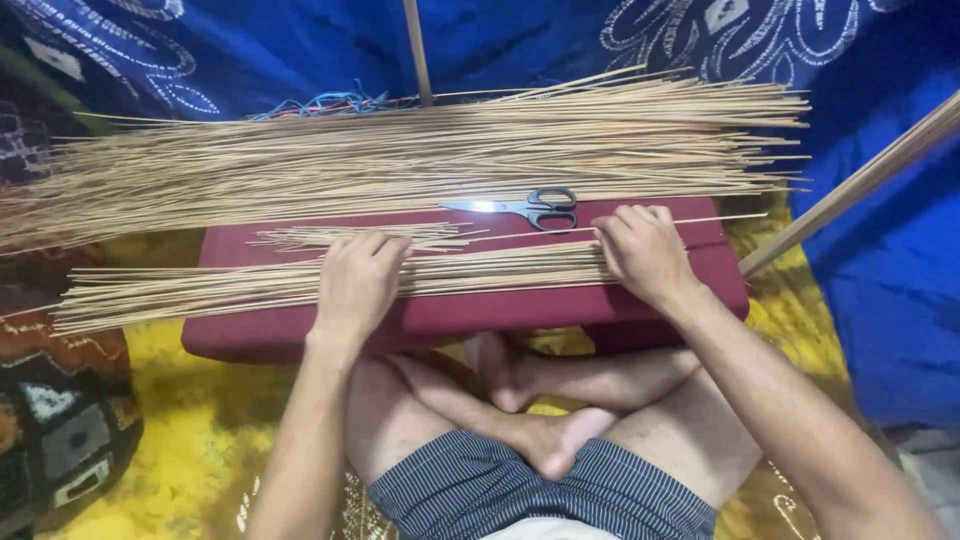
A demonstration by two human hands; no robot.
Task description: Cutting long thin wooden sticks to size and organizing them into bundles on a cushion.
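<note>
Left hand: left hand [357,277] lies palm down, fingers curled forward over the near bundle of thin pale tan sticks [300,283]; it presses on the bundle, not clenched, and whether any stick is pinched cannot be told.
Right hand: right hand [643,251] rests palm down on the right end of the same bundle, fingertips bent onto the sticks at the far edge; a grasp under the fingers cannot be told.
Near bundle: lies lengthwise across the dark red padded cushion [690,285], its left end overhanging the cushion well out over the yellow patterned cloth [200,440].
Small loose sticks: a thin scatter of the same pale sticks [370,236] sits on the cushion just beyond the left hand.
Single stick: one long thin stick [720,217] runs rightward from beside the right fingertips.
Scissors: metal scissors with black handles [530,207] lie flat on the cushion's far edge, blades pointing left, between the hands and closer to the right one.
Large heap: a broad heap of long tan sticks [420,155] lies beyond the cushion, spanning nearly the whole width.
Surroundings: blue patterned fabric [520,40] behind; two wooden poles [860,180] cross it, one upright at centre, one slanting at right.
Posture: person sits cross-legged, bare feet below the cushion, striped dark shorts [480,490].
</note>
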